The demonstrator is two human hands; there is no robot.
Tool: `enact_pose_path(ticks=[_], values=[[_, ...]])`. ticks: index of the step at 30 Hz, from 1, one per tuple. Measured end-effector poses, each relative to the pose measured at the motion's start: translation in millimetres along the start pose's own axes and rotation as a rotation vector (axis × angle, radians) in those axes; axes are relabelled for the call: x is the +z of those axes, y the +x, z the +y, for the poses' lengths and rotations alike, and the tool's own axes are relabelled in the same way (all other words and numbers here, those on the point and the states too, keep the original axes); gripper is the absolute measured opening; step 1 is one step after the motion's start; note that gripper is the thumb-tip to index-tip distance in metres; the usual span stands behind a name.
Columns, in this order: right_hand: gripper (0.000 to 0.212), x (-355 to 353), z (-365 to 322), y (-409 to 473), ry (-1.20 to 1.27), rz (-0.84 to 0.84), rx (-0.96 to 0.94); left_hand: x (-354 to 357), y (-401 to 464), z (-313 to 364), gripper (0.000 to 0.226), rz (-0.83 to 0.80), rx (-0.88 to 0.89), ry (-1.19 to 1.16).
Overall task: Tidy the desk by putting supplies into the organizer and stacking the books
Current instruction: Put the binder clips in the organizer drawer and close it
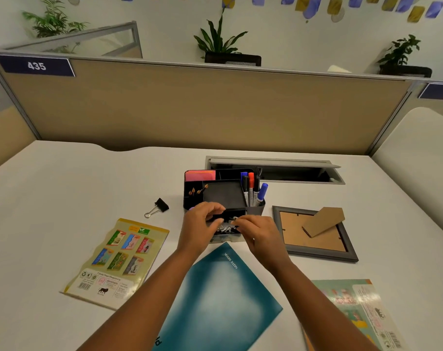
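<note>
A black desk organizer [223, 193] stands mid-desk with markers [252, 188] upright at its right, pink sticky notes [199, 175] at the back and pencil tips at the left. Its front drawer [226, 233] is pulled out and holds several binder clips. My left hand [201, 224] and my right hand [257, 230] meet over the drawer, pinching a black binder clip [221, 220] between them. Another black binder clip [157, 207] lies on the desk to the left. A yellow book [116, 262], a teal notebook [223, 300] and a green book [359, 315] lie flat, apart.
A grey picture frame [324, 255] lies face down right of the organizer, its cardboard stand raised. Behind the organizer a cable hatch [273, 171] is open in the white desk [63, 188]. A tan partition [190, 105] closes the far edge.
</note>
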State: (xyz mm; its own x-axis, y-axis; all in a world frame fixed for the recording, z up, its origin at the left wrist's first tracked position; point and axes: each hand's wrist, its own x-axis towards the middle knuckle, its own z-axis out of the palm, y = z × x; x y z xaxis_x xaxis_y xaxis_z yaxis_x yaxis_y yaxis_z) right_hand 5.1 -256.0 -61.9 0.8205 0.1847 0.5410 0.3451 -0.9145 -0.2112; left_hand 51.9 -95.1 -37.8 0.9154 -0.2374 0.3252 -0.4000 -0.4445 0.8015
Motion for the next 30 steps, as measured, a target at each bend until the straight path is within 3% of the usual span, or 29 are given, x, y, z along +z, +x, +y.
enact_pose_path(ticks=[3, 6, 8, 18, 23, 30], values=[[0.031, 3.4, 0.7, 0.5, -0.038, -0.002, 0.021, -8.7, 0.9, -12.4, 0.014, 0.233, 0.085, 0.082], [0.033, 8.1, -0.7, -1.2, -0.036, -0.001, 0.069, -19.9, 2.0, -37.9, 0.016, 0.444, -0.107, 0.14], [0.034, 11.1, -1.7, -2.6, -0.017, 0.005, 0.111, -27.7, 1.8, -62.4, 0.017, 0.48, -0.276, 0.196], [0.031, 15.4, -3.9, -5.9, -0.028, 0.02, 0.213, -64.1, 24.0, -127.8, 0.027, 0.162, -0.44, 0.577], [0.021, 15.9, -4.8, -5.6, -0.039, 0.027, 0.245, -68.0, 31.2, -132.1, 0.012, 0.037, -0.48, 0.609], [0.019, 14.2, -8.8, -4.4, -0.005, 0.022, 0.262, -66.5, 32.3, -128.2, 0.022, -0.153, -0.486, 0.856]])
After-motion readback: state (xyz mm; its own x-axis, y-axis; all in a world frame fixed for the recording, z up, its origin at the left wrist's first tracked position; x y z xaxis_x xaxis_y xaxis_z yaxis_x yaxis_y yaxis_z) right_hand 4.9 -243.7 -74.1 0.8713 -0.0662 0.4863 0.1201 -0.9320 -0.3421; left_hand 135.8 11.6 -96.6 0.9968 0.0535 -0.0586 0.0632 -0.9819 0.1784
